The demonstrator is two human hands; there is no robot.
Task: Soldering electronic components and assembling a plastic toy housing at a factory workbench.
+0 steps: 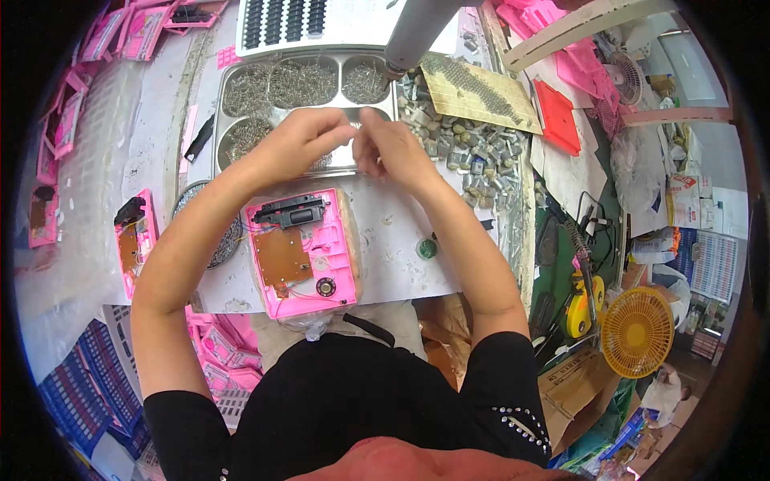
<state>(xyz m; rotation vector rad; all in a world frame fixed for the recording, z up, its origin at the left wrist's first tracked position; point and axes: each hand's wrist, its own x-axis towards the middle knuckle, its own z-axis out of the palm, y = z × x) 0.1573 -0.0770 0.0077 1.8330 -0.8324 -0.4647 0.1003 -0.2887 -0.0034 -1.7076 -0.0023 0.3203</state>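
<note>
Over the front part of a compartmented metal tray (228,167), both hands are raised close together. My left hand (303,144) is closed, its thumb and fingers pinched toward the right; anything between them is too small to make out. Facing it, my right hand (391,150) has its fingers curled together and slightly blurred, with any held thing hidden. Heaps of small screws (305,82) fill the tray's compartments. Nearer to me lies a pink plastic housing (341,240), open side up, with a brown circuit board (282,260), a black mechanism (290,212) and a small round speaker (325,286).
Many small metal motors (473,152) are piled right of the tray. A grey tool shaft (413,36) hangs above it. Left are a second pink housing (136,240) and a round bowl of small parts (227,250). A green round piece (427,249) lies near my right forearm.
</note>
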